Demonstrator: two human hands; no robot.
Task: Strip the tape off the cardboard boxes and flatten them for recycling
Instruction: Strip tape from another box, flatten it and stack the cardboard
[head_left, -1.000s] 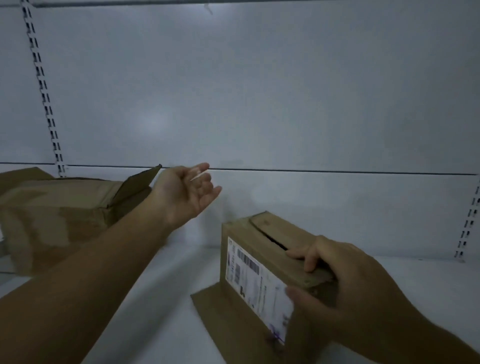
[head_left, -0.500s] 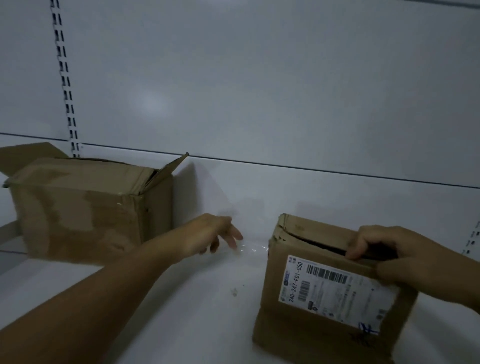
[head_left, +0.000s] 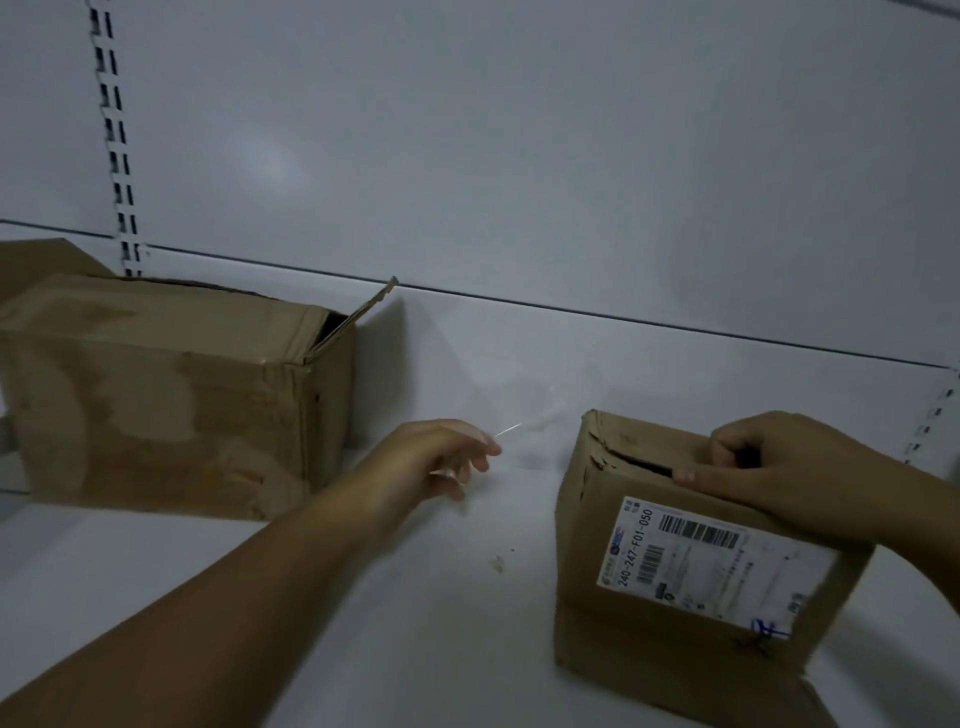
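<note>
The small box (head_left: 691, 561) looks light, bendy, with the right hand (head_left: 774, 467) hooked into its top slit, so pull flap edges; the left hand (head_left: 441, 457) pinches clingy tape (head_left: 511, 428).

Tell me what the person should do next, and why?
Probably drop the tape strip: the left hand pinches it apart from the small box, whose slit top the right hand grips. A free left hand could help pull the flaps open.

Motion-smeared left hand (head_left: 431, 457), clear tape (head_left: 511, 428) just a faint glint at its fingers, grip unreadable, right hand (head_left: 779, 467) fingertips buried in small box (head_left: 613, 613) slot, label (head_left: 717, 566) fine print illegible, large box (head_left: 156, 389) clipped by left edge
</note>
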